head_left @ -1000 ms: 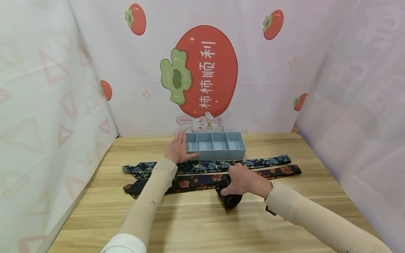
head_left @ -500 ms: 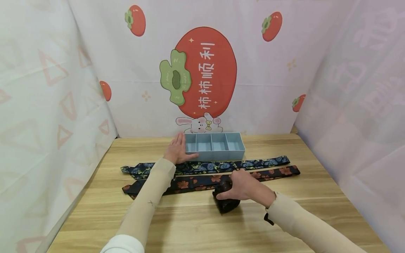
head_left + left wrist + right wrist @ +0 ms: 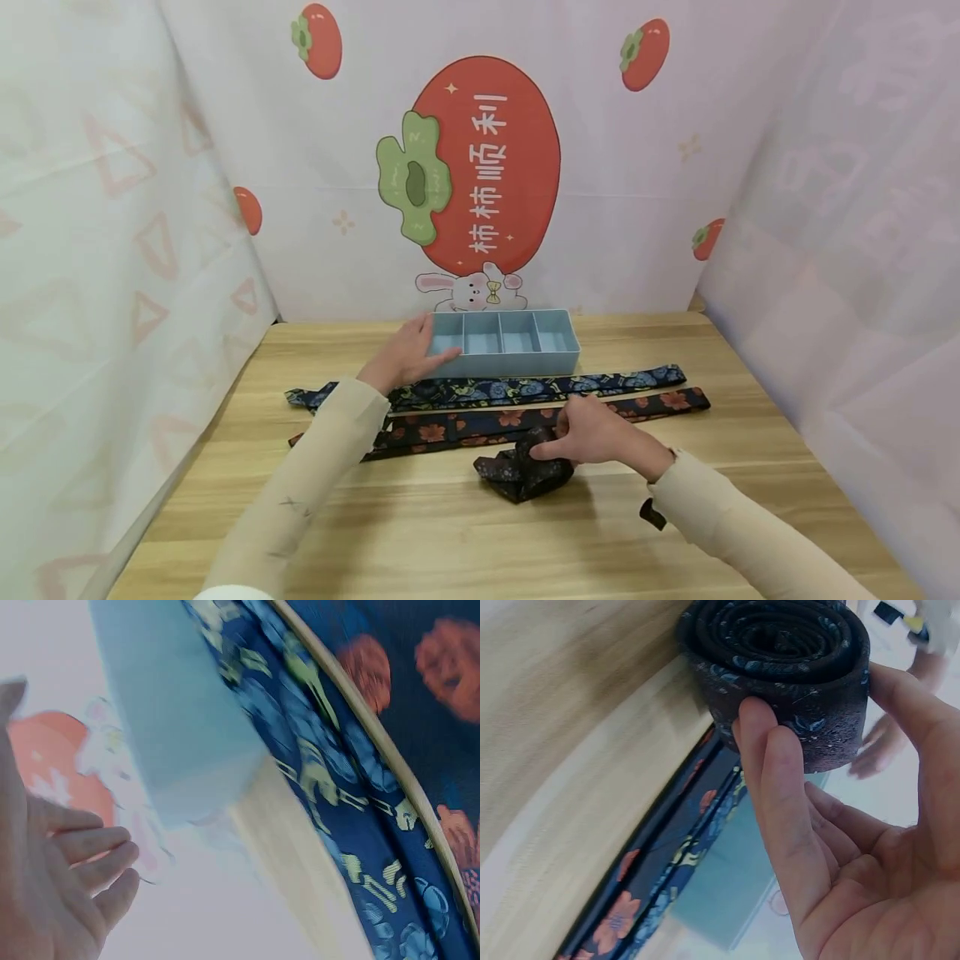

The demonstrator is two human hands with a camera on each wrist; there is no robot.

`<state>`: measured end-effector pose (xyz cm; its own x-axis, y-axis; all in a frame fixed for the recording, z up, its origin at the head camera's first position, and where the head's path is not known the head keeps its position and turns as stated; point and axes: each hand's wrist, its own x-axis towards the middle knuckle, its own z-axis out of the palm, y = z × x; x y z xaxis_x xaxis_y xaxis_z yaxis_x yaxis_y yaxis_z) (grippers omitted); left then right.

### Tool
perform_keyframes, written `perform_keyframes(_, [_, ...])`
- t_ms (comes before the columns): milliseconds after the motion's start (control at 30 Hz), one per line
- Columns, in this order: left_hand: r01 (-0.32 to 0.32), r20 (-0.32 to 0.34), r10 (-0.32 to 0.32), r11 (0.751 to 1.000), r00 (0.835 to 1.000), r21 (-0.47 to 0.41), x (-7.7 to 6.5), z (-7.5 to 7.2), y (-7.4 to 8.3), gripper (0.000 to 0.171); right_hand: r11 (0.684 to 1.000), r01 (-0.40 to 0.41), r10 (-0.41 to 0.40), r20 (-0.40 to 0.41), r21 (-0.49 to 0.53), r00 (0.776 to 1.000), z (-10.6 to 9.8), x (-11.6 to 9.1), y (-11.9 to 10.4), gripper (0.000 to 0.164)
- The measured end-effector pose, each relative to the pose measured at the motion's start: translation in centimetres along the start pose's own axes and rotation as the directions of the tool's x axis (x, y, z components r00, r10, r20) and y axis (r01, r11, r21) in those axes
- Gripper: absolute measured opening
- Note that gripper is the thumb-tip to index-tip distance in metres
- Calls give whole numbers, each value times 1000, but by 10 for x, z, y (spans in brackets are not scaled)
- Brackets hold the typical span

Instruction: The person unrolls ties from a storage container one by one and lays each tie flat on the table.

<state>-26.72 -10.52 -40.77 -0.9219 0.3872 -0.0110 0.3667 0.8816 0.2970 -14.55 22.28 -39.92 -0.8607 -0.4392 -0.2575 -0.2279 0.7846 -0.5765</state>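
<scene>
My right hand (image 3: pixel 596 437) grips a rolled-up dark necktie (image 3: pixel 787 712) between thumb and fingers. Its coil shows from the side in the right wrist view, and in the head view a pointed end sticks out leftward. My left hand (image 3: pixel 405 354) has its fingers extended at the left end of a light blue divided box (image 3: pixel 517 364); the left wrist view shows a gap between hand and box (image 3: pixel 180 712). A navy necktie with blue flowers (image 3: pixel 532 389) lies in front of the box. Nearer me is a dark necktie with orange flowers (image 3: pixel 495 425), partly covered by my left sleeve.
The box's compartments open upward, with a printed cloth backdrop (image 3: pixel 337 275) standing behind it. More cloth walls (image 3: pixel 97 333) flank the wooden table (image 3: pixel 420 533) on both sides. A small black tag (image 3: pixel 652 514) hangs from my right sleeve.
My left hand has drawn back leftward off the box. The rolled necktie has turned in my right hand, its pointed end coming into sight; that hand has shifted slightly right.
</scene>
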Motion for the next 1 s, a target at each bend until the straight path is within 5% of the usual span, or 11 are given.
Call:
perform_keyframes(200, [-144, -81, 136, 984, 987, -102, -32, -12, 30, 47, 998, 6, -6, -3, 58, 1000, -3, -4, 11, 59])
perform_keyframes(300, [-199, -11, 203, 947, 979, -253, -48, -9, 46, 29, 996, -5, 5, 0, 86, 1000, -3, -6, 14, 57])
perform_keyframes(600, [-144, 168, 265, 844, 949, -516, -76, 34, 88, 23, 981, -54, 48, 33, 186, 998, 0, -2, 19, 48])
perform_keyframes(1000, [-71, 198, 197, 857, 960, -510, -86, 82, 100, 16, 960, -81, 61, 82, 269, 995, 2, -1, 28, 47])
